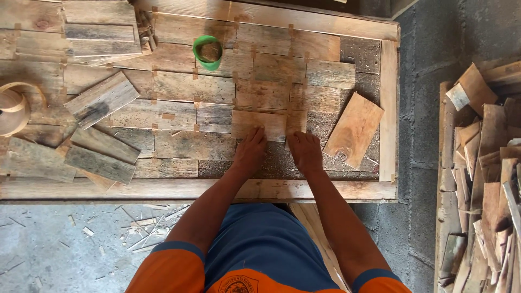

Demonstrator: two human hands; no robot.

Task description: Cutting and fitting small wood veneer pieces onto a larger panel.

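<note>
A large wooden frame (388, 108) lies flat, partly filled with a mosaic of weathered wood pieces. My left hand (251, 150) presses flat on the lower edge of a rectangular wood piece (258, 123) set in the mosaic. My right hand (305, 151) rests fingers-down beside it, touching a narrow wood piece (296, 122). Below both hands the panel's dark backing (282, 165) is bare. A loose brown board (354, 129) lies tilted to the right of my right hand.
A green cup (208, 51) stands on the mosaic further back. Loose planks (102, 99) are stacked on the left, with more (101, 28) at the top left. A heap of wood offcuts (485, 179) fills the right side. Splinters litter the concrete floor (59, 244).
</note>
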